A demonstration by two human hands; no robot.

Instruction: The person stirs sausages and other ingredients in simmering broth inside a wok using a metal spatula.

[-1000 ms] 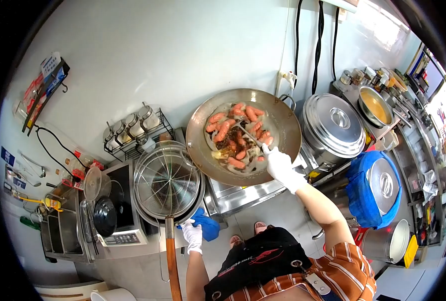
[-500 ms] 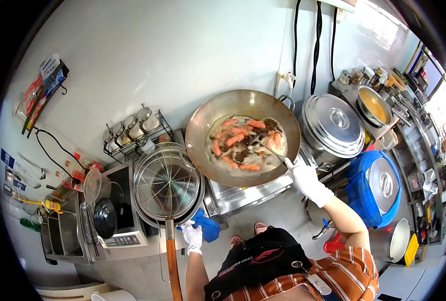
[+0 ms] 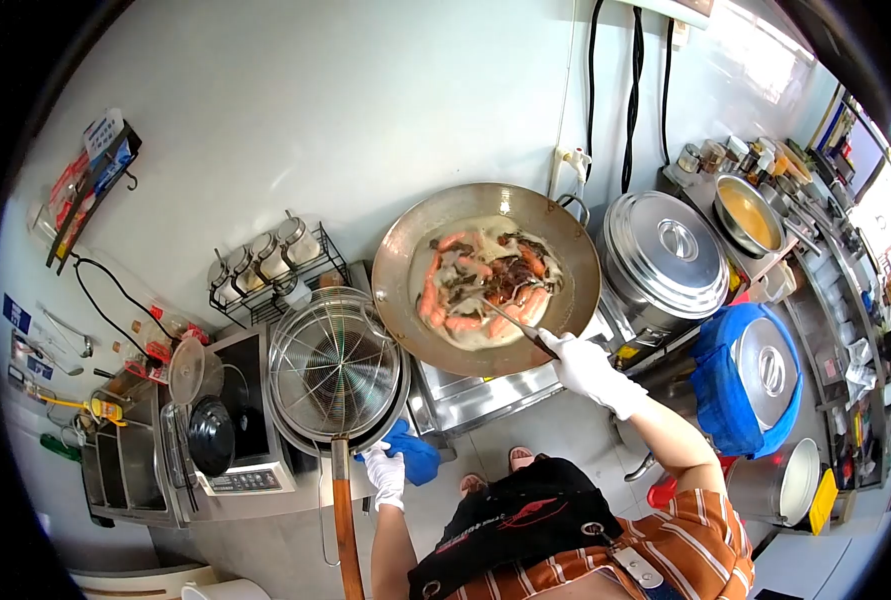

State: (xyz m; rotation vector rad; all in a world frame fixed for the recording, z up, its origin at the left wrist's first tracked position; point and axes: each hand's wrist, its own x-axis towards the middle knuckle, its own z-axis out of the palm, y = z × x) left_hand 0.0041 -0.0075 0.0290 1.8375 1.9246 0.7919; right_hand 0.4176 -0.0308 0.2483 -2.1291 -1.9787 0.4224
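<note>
Wok (image 3: 397, 268) taken as landmark. Sausages (image 3: 429, 300) inside it, in frothy liquid, most lying along its left and near sides; dark pieces (image 3: 513, 272) bunched right of its middle. Right hand (image 3: 597, 375) at the wok's near-right rim, fingers closed round the handle of a thin metal utensil (image 3: 505, 318) whose working end is down among the food. Looks like stirring — best done with the tip low against the wok's curve, in slow sweeps, nudging pieces apart without slopping liquid over the near rim. Keep the gloved knuckles above that rim; hot metal likely. Left hand (image 3: 385, 476) well apart, left of and nearer than the wok, beside a blue cloth (image 3: 420, 456) and below a mesh strainer (image 3: 339, 369); fingers bent, though whether they pinch anything — cannot tell.
</note>
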